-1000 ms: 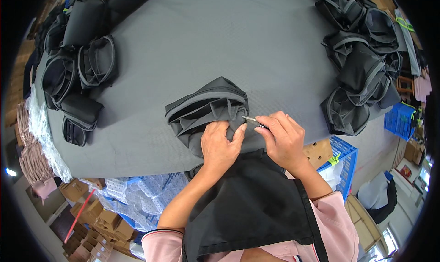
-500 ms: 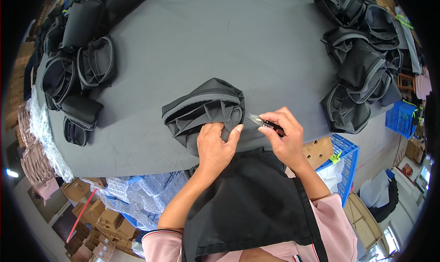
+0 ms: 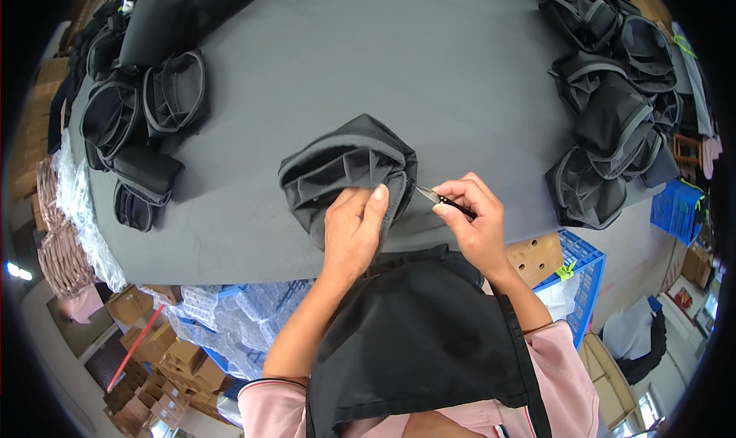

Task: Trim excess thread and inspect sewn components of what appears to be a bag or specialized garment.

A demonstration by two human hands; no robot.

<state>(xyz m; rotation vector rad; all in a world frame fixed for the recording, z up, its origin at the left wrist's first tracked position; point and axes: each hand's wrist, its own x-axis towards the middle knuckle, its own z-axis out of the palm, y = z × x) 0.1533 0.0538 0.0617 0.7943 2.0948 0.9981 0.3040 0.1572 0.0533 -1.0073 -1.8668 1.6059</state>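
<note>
A black fabric pouch (image 3: 337,150) with grey-edged inner pockets lies in front of me, its mouth gaping. My left hand (image 3: 354,227) grips its near edge, thumb on the outside and fingertips hidden in the cloth. In my right hand (image 3: 477,215) is a pair of small thread snips (image 3: 452,205) with dark handles and pointed metal blades. The blade tips come up to the pouch's right side; whether they touch the fabric is hard to tell.
Black pouches (image 3: 176,93) are piled along the table's left side, and more pouches (image 3: 613,116) at the right. The grey-covered table (image 3: 460,62) ends close to my apron (image 3: 422,338). Below its edge are a blue crate (image 3: 586,273), bubble wrap (image 3: 253,323) and cardboard boxes (image 3: 184,357).
The pouch has turned a little and shifted slightly right in my left hand. My left thumb has moved up along its edge, and the snips remain near the pouch's right side.
</note>
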